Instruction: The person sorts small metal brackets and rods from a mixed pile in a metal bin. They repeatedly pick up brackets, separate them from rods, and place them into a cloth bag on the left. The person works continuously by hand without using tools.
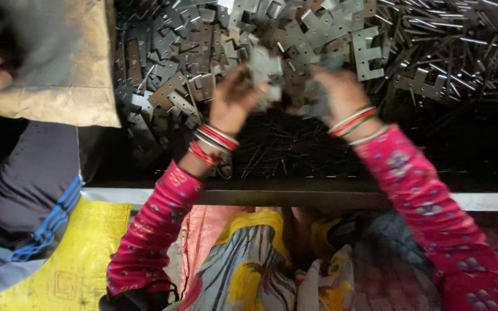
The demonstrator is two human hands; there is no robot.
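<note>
1. Left hand (234,98) curled around a flat grey metal piece (266,66), blurred, above the worktop (318,193) middle.
2. Right hand (338,92) closed on something blurred; cannot tell what.
3. Heap of stamped metal plates (191,52) along the far edge, thin rods (456,52) toward the far right corner.

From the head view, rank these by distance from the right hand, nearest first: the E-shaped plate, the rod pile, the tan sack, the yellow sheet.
1. E-shaped plate: just above and right of the right hand.
2. Rod pile: farther right, top corner.
3. Tan sack: far left, past the left hand.
4. Yellow sheet: bottom left, lowest.
</note>
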